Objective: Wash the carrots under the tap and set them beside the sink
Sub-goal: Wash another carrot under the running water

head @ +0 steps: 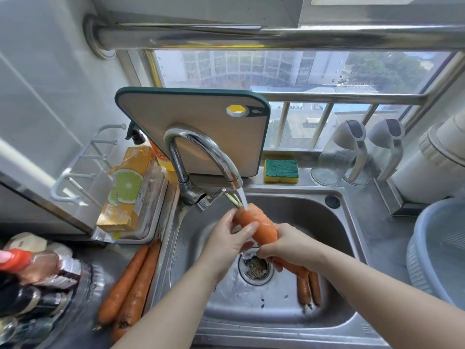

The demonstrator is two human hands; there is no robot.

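The sink (pixel 334 217) basin lies open at its front and left. Two carrots (pixel 309 288) lie by its right wall; the tap (pixel 201 152) arches over its back-left corner. Two more carrots (pixel 130 285) fill the counter (pixel 85 331) along the sink's left rim.

Print on the orange box (pixel 127 190) is too blurred to read.

Bright daylight enters through the window (pixel 289 69) at the top of the frame, washing out the view outside. Glare streaks the steel rail (pixel 251 36) and the wet sink (pixel 314 217). Shadows are soft. Wide-angle distortion bends the edges — the bottles (pixel 32 278) at lower left are smeared and blurred.
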